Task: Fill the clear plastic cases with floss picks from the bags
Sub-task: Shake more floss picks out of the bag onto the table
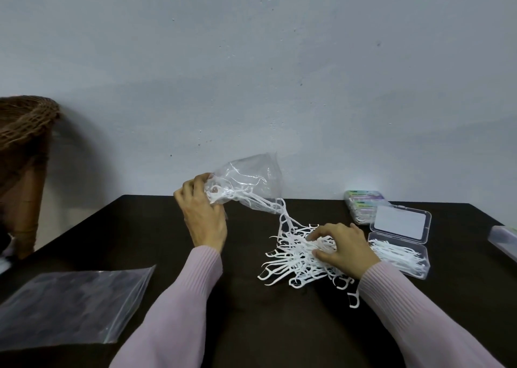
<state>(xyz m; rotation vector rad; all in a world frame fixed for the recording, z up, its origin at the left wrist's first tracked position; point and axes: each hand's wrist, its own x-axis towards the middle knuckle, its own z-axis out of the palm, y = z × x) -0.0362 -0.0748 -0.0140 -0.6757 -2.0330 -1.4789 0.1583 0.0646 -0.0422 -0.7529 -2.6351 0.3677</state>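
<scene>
Head view, looking down at a dark table [173, 258] w/ a pale grey wall behind. Left hand [202, 213] is raised above the table, fingers curled around the bunched end of a clear plastic bag [249, 180], which tilts mouth-down to the right; a few white floss picks are sliding out of it. Below the mouth, a loose pile of floss picks [291, 258] lies at table centre-right. Right hand [345, 246] rests on the pile, fingers bent & pinching into the picks. Just right of the pile: an open clear case [398, 253], lid up, base partly filled w/ picks. Behind it, closed cases w/ green labels [363, 202], stacked. An empty zip bag [70, 309] lies flat, front left. Both arms wear pink ribbed sleeves. Wicker basket [25, 121] at far left.
</scene>
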